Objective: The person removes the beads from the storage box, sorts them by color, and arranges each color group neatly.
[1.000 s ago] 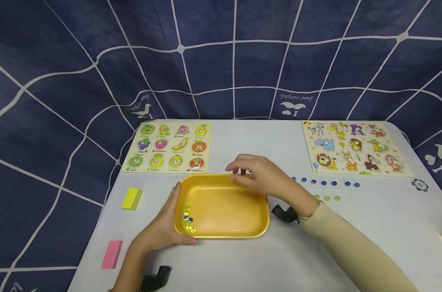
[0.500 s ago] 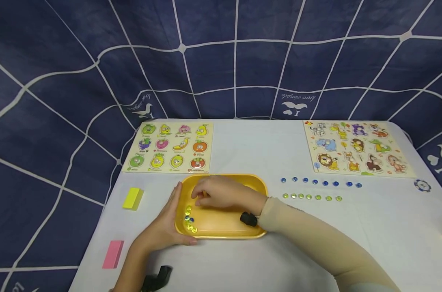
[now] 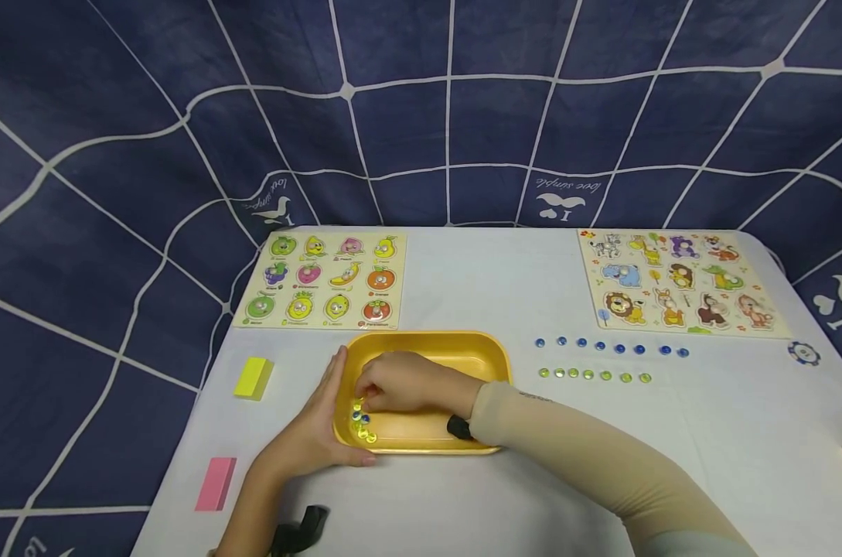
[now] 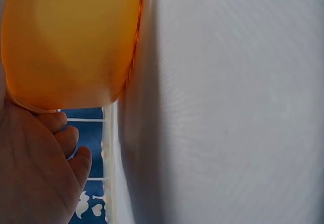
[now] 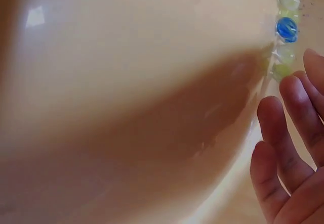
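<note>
The head view shows the left hand (image 3: pixel 316 429) clasping the left end of a shallow golden-yellow plastic tray (image 3: pixel 472 360), thumb along the near rim, while the right hand (image 3: pixel 400 381) reaches inside with bent fingers beside small, shiny yellow and blue beads (image 3: pixel 356 426) gathered at that end. The right wrist view alone reveals slight gaps between the right fingertips; whether they pinch a bead I cannot tell. The left wrist view adds the tray's outer wall and its shadow. The tray sits on a white-covered table (image 3: pixel 490 286), with a row of blue beads (image 3: pixel 620 349) and a row of yellow-green beads (image 3: pixel 588 374) to its right. Behind hangs navy cloth (image 3: pixel 497 124) with white grid lines.
</note>
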The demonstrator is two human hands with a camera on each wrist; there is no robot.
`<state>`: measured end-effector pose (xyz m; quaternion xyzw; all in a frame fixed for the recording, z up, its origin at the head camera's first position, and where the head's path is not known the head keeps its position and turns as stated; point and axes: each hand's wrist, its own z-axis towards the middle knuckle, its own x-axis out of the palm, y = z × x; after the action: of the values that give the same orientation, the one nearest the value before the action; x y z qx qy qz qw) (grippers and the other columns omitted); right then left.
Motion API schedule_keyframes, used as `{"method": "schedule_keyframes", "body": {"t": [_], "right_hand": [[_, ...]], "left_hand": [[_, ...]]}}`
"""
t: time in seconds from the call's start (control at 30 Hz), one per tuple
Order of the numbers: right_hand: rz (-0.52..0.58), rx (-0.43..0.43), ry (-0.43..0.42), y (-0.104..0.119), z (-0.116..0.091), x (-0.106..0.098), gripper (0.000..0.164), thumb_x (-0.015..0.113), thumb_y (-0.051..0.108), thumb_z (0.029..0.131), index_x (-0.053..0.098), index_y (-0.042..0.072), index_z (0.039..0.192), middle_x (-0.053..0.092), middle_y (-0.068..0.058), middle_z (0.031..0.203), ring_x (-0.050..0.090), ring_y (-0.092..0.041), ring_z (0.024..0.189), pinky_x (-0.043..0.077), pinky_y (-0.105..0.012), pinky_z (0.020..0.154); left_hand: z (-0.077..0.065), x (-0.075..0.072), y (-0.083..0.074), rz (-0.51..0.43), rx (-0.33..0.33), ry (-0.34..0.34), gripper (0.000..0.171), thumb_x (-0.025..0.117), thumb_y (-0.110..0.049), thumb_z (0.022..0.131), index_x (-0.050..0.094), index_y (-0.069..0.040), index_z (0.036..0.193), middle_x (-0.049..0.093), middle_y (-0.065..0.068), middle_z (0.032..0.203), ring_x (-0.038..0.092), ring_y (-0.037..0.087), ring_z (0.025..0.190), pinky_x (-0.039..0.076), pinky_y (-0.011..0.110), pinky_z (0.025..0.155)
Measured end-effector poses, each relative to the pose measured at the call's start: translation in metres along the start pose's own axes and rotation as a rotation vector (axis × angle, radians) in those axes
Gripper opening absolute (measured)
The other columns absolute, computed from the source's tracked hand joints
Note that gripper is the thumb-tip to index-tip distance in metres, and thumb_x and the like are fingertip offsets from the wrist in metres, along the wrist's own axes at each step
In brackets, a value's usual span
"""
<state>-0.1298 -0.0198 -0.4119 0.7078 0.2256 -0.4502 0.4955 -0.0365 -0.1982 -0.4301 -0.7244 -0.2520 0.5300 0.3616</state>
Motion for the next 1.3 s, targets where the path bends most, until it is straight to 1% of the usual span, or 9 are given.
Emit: {"method": "schedule_keyframes", "body": {"t": [0.17,0.27,0.53,0.63,0.9,0.97,1.1,1.2,1.3], "right_hand": [[-0.017,0.020,-0.028,-0.001,0.001,0.002,0.012,0.066,0.026,0.087,0.072,0.021,0.095,0.056,0.013,0.073,0.048,-0.002,0.068,0.039,-0.014,0.064],[-0.036,0.035,-0.054,-0.002,0.002,0.004,0.014,0.066,0.026,0.087,0.072,0.020,0.098,0.057,0.014,0.075,0.050,-0.001,0.069,0.040,-0.014,0.064],[-0.094,0.055,-0.108,-0.003,0.008,0.011,0.011,0.067,0.028,0.086,0.072,0.021,0.094,0.059,0.015,0.077,0.051,0.000,0.069,0.042,-0.015,0.063],[-0.115,0.073,-0.115,-0.003,0.011,0.013,0.011,0.067,0.030,0.086,0.072,0.022,0.092,0.061,0.016,0.079,0.051,-0.001,0.069,0.043,-0.016,0.063],[-0.153,0.087,-0.105,-0.002,0.014,0.014,0.011,0.067,0.032,0.085,0.067,0.024,0.079,0.054,0.015,0.066,0.048,-0.004,0.062,0.039,-0.019,0.056],[-0.148,0.085,-0.105,-0.002,0.014,0.013,0.012,0.067,0.031,0.085,0.065,0.024,0.075,0.051,0.014,0.062,0.046,-0.004,0.059,0.037,-0.018,0.053],[-0.124,0.082,-0.098,-0.002,0.009,0.004,0.012,0.067,0.029,0.083,0.063,0.023,0.073,0.046,0.012,0.057,0.043,-0.003,0.055,0.033,-0.017,0.049],[-0.113,0.062,-0.106,-0.001,0.001,-0.008,0.009,0.066,0.029,0.083,0.065,0.022,0.077,0.047,0.012,0.060,0.044,-0.002,0.058,0.034,-0.016,0.052],[-0.101,0.034,-0.143,-0.001,-0.010,-0.022,0.009,0.064,0.031,0.085,0.065,0.023,0.081,0.050,0.013,0.064,0.045,-0.001,0.061,0.036,-0.016,0.058]], "left_hand": [[0.001,0.000,0.001,0.002,0.009,-0.003,0.143,0.091,-0.043,0.052,-0.013,-0.034,0.150,-0.009,-0.007,0.160,-0.004,0.022,0.149,0.012,0.056,0.116],[0.001,0.001,0.002,0.009,0.014,-0.004,0.144,0.091,-0.044,0.051,-0.014,-0.035,0.149,-0.009,-0.005,0.160,-0.004,0.023,0.149,0.011,0.057,0.116],[0.001,0.001,0.000,0.013,0.018,-0.001,0.143,0.091,-0.045,0.051,-0.014,-0.037,0.149,-0.008,-0.002,0.161,-0.004,0.023,0.148,0.011,0.058,0.116],[0.001,0.001,0.001,0.014,0.020,0.000,0.143,0.091,-0.045,0.051,-0.013,-0.035,0.150,-0.008,-0.002,0.161,-0.003,0.023,0.148,0.011,0.058,0.116],[0.001,0.001,0.002,0.020,0.028,-0.008,0.146,0.091,-0.047,0.050,-0.011,-0.028,0.151,-0.008,-0.002,0.161,-0.002,0.023,0.148,0.012,0.057,0.116],[0.001,0.001,0.002,0.020,0.032,-0.009,0.146,0.091,-0.047,0.049,-0.011,-0.027,0.152,-0.008,-0.002,0.161,-0.002,0.023,0.148,0.012,0.057,0.116],[0.001,0.001,0.003,0.019,0.037,-0.003,0.146,0.091,-0.047,0.049,-0.013,-0.032,0.150,-0.009,-0.001,0.161,-0.003,0.024,0.148,0.011,0.058,0.115],[0.001,0.001,0.004,0.018,0.038,-0.003,0.146,0.091,-0.047,0.049,-0.015,-0.036,0.149,-0.009,0.000,0.161,-0.003,0.024,0.148,0.011,0.059,0.115],[0.002,0.000,0.004,0.014,0.038,-0.003,0.145,0.091,-0.046,0.050,-0.015,-0.037,0.148,-0.008,0.000,0.161,-0.002,0.024,0.148,0.012,0.059,0.115]]}}
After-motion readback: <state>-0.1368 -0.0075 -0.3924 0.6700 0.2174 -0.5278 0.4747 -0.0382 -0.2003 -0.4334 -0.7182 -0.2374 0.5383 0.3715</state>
